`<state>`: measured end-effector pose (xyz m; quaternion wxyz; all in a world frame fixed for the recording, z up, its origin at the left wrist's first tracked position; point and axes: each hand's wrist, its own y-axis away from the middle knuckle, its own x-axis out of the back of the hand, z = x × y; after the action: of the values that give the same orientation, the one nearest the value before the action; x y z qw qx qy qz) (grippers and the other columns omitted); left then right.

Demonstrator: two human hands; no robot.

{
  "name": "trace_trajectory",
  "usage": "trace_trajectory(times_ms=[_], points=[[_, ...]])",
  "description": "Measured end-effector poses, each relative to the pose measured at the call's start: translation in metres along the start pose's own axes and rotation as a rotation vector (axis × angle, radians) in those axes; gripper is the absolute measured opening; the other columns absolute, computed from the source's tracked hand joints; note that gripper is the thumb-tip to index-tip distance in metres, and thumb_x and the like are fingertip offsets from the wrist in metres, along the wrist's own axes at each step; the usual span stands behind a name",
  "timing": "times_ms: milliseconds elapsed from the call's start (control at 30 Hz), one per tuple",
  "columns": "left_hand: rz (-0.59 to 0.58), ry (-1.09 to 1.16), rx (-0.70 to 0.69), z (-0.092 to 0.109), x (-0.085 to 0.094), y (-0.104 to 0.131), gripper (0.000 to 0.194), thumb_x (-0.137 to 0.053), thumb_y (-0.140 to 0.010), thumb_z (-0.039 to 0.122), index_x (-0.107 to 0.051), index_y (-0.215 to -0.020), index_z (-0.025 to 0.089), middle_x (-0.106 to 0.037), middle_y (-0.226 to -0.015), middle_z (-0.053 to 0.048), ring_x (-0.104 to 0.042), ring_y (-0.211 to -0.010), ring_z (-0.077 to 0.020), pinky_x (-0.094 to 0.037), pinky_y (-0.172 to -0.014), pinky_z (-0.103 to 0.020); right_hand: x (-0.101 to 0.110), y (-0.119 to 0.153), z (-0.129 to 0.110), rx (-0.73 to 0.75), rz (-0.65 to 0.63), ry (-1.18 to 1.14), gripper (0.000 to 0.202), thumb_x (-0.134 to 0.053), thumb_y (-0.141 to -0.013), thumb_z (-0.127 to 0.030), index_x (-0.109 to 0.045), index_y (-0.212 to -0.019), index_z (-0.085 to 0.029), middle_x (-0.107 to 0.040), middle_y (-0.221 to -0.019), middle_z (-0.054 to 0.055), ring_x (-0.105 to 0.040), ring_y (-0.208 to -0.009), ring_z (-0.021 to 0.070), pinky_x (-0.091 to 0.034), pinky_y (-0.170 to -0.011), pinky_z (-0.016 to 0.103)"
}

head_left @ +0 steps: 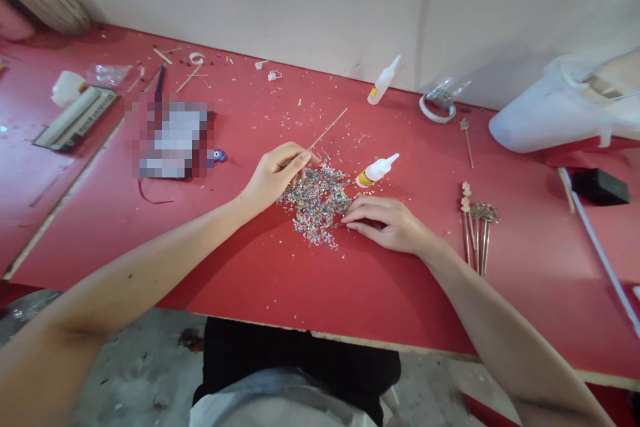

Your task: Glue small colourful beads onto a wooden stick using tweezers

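"On the red table [310, 287], what does the left hand [281, 170] hold?"
"A thin stick [328, 129], its lower end hidden by fingers, at the edge of the pile of glittery flakes [320, 203]."
"And the right hand [383, 221]?"
"Pinched narrow at the pile's right side; whether it grips anything, I cannot tell."
"That pixelated object [175, 140]?"
"Unreadable."

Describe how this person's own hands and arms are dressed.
The left hand and right hand are bare; no gloves, rings or wristbands show. No sleeves show along the forearms either. Below, there is black clothing at the lap and a pale garment.
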<state>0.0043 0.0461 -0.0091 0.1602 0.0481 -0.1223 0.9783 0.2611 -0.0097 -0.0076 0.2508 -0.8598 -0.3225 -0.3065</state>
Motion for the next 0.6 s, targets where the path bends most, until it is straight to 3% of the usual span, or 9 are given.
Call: trace_trajectory(times_ms=[600], points=[[-0.005,-0.010,0.006,-0.0027,0.0004,0.0008,0.029,-0.054,-0.095,0.040,-0.071,-0.088,0.017,-0.059,-0.072,-0.003,-0.054,-0.058,-0.0063,-0.045,-0.051,-0.016,-0.0012,-0.0013,-0.0008,0.021,0.075,0.052,0.012,-0.057,-0.091,-0.019,-0.068,-0.097,-0.019,-0.067,-0.089,0.007,-0.062,-0.072,0.0125,-0.049,-0.062,0.024]])
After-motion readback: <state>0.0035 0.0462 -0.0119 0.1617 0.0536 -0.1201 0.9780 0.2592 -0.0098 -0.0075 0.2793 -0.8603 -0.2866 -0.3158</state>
